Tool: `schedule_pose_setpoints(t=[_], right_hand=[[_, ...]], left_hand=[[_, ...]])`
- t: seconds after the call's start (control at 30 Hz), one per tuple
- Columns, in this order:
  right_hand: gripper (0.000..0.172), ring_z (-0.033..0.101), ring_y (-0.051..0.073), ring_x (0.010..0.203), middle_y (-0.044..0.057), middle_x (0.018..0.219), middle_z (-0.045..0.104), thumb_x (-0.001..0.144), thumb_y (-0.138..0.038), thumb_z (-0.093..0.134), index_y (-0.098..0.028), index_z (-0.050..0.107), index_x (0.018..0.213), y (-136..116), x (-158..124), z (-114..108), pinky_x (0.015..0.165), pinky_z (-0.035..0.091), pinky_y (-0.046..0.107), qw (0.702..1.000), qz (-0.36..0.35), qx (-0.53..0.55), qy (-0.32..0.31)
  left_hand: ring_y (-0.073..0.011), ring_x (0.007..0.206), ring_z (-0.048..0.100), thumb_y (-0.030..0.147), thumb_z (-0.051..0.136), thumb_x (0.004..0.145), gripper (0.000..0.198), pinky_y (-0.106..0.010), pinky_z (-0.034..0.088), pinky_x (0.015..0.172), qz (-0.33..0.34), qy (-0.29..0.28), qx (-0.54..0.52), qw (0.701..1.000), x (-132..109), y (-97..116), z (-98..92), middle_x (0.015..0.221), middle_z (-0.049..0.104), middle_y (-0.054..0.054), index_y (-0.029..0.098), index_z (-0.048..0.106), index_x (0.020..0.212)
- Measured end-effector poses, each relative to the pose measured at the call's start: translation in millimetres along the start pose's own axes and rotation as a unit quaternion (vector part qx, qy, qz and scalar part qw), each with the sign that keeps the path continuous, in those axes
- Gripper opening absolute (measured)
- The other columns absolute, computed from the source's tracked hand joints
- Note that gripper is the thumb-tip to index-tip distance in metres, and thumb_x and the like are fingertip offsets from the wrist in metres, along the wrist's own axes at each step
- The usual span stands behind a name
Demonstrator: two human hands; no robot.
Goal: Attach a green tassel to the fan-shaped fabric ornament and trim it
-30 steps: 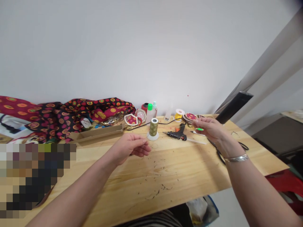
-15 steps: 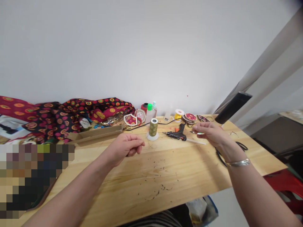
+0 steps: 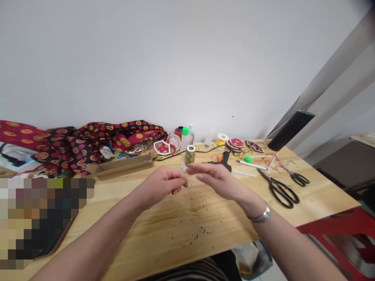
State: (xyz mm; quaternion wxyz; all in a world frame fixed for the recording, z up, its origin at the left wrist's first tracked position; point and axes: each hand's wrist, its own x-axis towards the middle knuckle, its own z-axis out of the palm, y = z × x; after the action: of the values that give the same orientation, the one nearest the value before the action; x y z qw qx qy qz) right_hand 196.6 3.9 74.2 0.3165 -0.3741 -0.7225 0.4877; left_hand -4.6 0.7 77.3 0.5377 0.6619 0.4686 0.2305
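Observation:
My left hand hovers above the wooden table, thumb and fingers pressed together; whatever they hold, if anything, is hidden. My right hand is just to its right, fingers stretched out flat and pointing left, with a silver bangle on the wrist. Right behind the hands stands a spool of olive thread, its white base partly covered by my right fingers. A black glue gun lies behind my right hand, which hides part of it. Farther right are a white pen and a small bright green piece.
Two black-handled scissors lie at the right, near a black cylinder. An open cardboard box and patterned fabric are at the back left. Bottles and a yellow spool line the wall. Dark scraps dot the table.
My right hand has moved left from beside the pen and green piece to the thread spool, and its fingers have straightened. My left hand has shifted slightly right, still pinched.

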Motion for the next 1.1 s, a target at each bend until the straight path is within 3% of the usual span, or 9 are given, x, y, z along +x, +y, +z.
schedule_pose_setpoints(t=[0.13,0.23,0.33,0.5,0.77,0.9,1.1], right_hand=[[0.036,0.062,0.015,0.087,0.005,0.095,0.068,0.079,-0.025,0.06,-0.016,0.061,0.114,11.3,8.4,18.0,0.08,0.047,0.029,0.987,0.019,0.127,-0.102],[0.02,0.053,0.009,0.058,0.0,0.068,0.061,0.076,-0.027,0.063,-0.012,0.068,0.088,15.8,9.4,18.1,0.054,0.042,0.021,0.992,0.073,0.074,-0.073],[0.022,0.038,0.005,0.045,-0.004,0.052,0.048,0.078,-0.031,0.061,-0.011,0.067,0.07,13.5,8.1,13.3,0.042,0.029,0.019,0.995,0.102,0.0,-0.019],[0.017,0.039,0.005,0.046,-0.004,0.053,0.049,0.079,-0.023,0.056,-0.012,0.068,0.073,10.5,5.4,3.2,0.042,0.028,0.018,0.993,0.116,-0.031,0.001],[0.024,0.037,0.006,0.045,-0.004,0.054,0.049,0.078,-0.033,0.059,-0.012,0.069,0.074,21.2,2.8,-5.7,0.042,0.027,0.019,0.992,0.124,-0.02,0.007],[0.025,0.037,0.006,0.045,-0.003,0.055,0.05,0.079,-0.035,0.059,-0.013,0.07,0.076,19.5,-0.4,-10.1,0.042,0.027,0.02,0.992,0.124,-0.028,0.002],[0.024,0.035,0.006,0.045,-0.004,0.052,0.048,0.079,-0.033,0.059,-0.012,0.069,0.074,16.8,-4.8,-16.9,0.043,0.026,0.021,0.988,0.152,-0.025,0.003]], left_hand=[[-0.0087,0.049,0.032,0.025,0.05,0.079,0.027,-0.025,0.024,0.049,0.02,-0.002,0.032,0.999,-3.2,2.2,0.1,0.05,0.041,0.006,0.017,0.051,0.053],[-0.0089,0.05,0.033,0.027,0.051,0.079,0.027,-0.025,0.024,0.05,0.016,-0.006,0.038,0.999,-2.9,1.7,0.2,0.05,0.042,0.006,0.016,0.053,0.054],[-0.0094,0.05,0.035,0.034,0.05,0.081,0.026,-0.025,0.025,0.05,0.0,0.001,0.006,1.0,0.2,-0.6,1.0,0.051,0.047,0.004,0.015,0.061,0.066],[-0.0093,0.047,0.031,0.046,0.042,0.085,0.042,-0.026,0.023,0.048,-0.019,0.041,-0.055,0.997,3.0,-6.8,-0.8,0.056,0.056,0.001,0.011,0.065,0.09],[-0.0103,0.051,0.036,0.04,0.06,0.073,0.027,-0.023,0.026,0.048,-0.012,0.084,0.033,0.996,1.3,-8.2,-3.3,0.052,0.047,0.004,0.014,0.07,0.074],[-0.0106,0.049,0.039,0.041,0.061,0.071,0.027,-0.023,0.028,0.047,-0.029,0.117,0.034,0.992,2.9,-8.7,-3.1,0.052,0.05,0.004,0.015,0.067,0.065],[-0.0097,0.046,0.04,0.041,0.059,0.073,0.029,-0.022,0.028,0.045,-0.04,0.118,0.036,0.992,2.1,-14.3,-8.1,0.051,0.052,0.003,0.014,0.067,0.067]])
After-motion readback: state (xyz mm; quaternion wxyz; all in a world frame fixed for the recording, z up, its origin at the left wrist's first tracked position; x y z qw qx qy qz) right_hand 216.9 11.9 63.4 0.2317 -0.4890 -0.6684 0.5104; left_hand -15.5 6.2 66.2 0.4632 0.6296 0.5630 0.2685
